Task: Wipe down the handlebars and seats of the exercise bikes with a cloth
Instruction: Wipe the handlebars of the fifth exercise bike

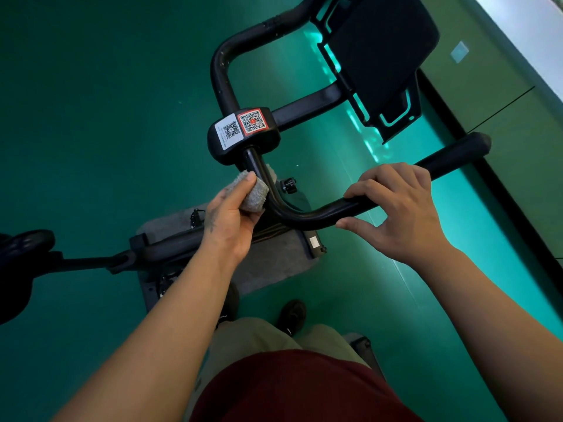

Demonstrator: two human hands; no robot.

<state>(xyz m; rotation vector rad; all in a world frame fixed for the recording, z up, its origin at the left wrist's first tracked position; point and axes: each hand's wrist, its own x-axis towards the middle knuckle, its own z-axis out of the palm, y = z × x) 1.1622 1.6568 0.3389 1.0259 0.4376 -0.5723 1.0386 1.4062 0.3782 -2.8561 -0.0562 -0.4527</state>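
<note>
Exercise bike handlebar [307,216]: black tube, centre of the frame, curving up to the right. Cloth [252,193]: grey, folded, pressed against the bar just below the clamp [243,135] with two code stickers. Left hand [231,217]: grips the cloth, thumb on top. Right hand [399,208]: fingers curled over the bar, right of centre. Screen [380,56]: dark, upper right. Floor [91,117]: green.

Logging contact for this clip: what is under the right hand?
The black handlebar runs beneath the right hand; its fingers drape over it. The covered stretch cannot be seen.
</note>
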